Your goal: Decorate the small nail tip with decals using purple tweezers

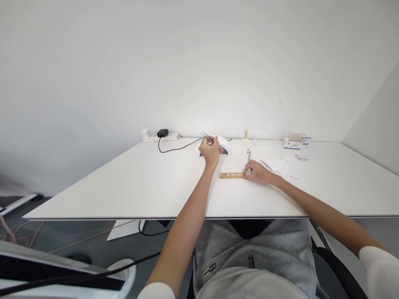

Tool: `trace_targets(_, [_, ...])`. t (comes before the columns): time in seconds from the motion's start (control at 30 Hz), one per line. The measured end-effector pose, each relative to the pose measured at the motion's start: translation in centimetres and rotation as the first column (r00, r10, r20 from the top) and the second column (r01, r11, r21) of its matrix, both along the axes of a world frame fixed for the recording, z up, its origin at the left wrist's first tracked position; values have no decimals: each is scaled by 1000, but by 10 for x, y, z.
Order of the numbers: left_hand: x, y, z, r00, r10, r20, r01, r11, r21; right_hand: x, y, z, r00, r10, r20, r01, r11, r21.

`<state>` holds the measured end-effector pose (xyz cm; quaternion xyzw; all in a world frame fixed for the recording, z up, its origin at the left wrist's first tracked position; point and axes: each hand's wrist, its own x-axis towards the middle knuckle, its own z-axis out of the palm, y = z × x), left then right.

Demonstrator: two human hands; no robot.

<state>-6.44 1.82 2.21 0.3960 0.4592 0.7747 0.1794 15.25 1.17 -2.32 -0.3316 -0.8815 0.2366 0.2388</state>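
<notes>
My left hand [210, 153] is raised over the table, closed around thin metal tweezers [206, 136] whose tips point up and left. Just behind it stands a white dome-shaped lamp [223, 143], partly covered by the hand. Lower and to the right, my right hand [257, 171] pinches at the right end of a yellowish strip [231, 175] with several small pale pieces in a row. Something small and silvery shows at the fingertips, too small to name. Above that hand lies a narrow silvery item [249, 154].
A cream bottle with a tall cap [245, 139] stands near the wall. Paper scraps [291, 168] lie right of my right hand, and small blue-white boxes [293, 142] stand behind them. At the back left, a black adapter [162, 133] sits on a white power strip [154, 138].
</notes>
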Motion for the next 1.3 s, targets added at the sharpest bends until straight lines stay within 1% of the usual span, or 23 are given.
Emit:
trace_targets(0.07, [-2, 1, -2, 1000, 23, 12, -23, 1000, 1, -17, 8, 3, 999, 4, 41, -4, 1000, -13])
trace_targets(0.13, [-3, 2, -4, 999, 43, 15, -43, 999, -3, -34, 18, 4, 998, -19, 68, 19, 1000, 5])
trace_targets(0.3, [-7, 2, -5, 996, 87, 23, -87, 996, 6, -62, 48, 4, 992, 19, 129, -33, 994, 103])
trace_targets(0.37, [-8, 2, -4, 995, 97, 32, -97, 995, 7, -67, 62, 3, 985, -19, 169, -4, 991, 136])
trace_targets(0.47, [-10, 3, -5, 994, 99, 36, -99, 995, 0, -69, 79, 1, 974, -66, 215, 34, 989, 146])
trace_targets(0.57, [-10, 4, -7, 995, 95, 29, -95, 996, -4, -65, 89, 4, 966, -121, 229, 96, 988, 117])
trace_targets(0.63, [-10, 5, -7, 996, 89, 23, -89, 996, -7, -59, 92, 10, 966, -133, 220, 117, 990, 85])
trace_targets(0.73, [-9, 5, -8, 996, 81, 20, -81, 997, -10, -41, 92, 23, 976, -150, 159, 146, 989, 35])
trace_targets(0.83, [-8, 4, -6, 996, 80, 27, -79, 997, -6, -11, 87, 31, 984, -180, 14, 180, 983, -28])
trace_targets(0.87, [-8, 4, -6, 996, 80, 29, -80, 997, -3, -1, 84, 31, 978, -206, -40, 204, 978, -33])
trace_targets(0.93, [-7, 3, -4, 997, 76, 29, -76, 997, 6, 20, 78, 27, 957, -277, -88, 274, 961, -43])
trace_targets(0.97, [-6, 2, -3, 997, 71, 26, -71, 997, 10, 29, 75, 24, 948, -304, -90, 299, 952, -65])
trace_targets(1.03, [-3, 1, -2, 998, 57, 14, -57, 998, 15, 40, 69, 17, 947, -313, -75, 305, 947, -98])
trace_targets(1.13, [4, -1, -3, 999, 28, -24, -28, 1000, 12, 41, 60, 9, 947, -315, -66, 300, 939, -169])
trace_targets(1.2, [11, -2, -6, 998, -10, -66, 10, 1000, 9, 32, 53, 6, 944, -323, -66, 300, 926, -230])
trace_targets(1.3, [26, -3, -13, 981, -75, -179, 76, 997, 2, 17, 45, 2, 930, -365, -43, 342, 902, -264])
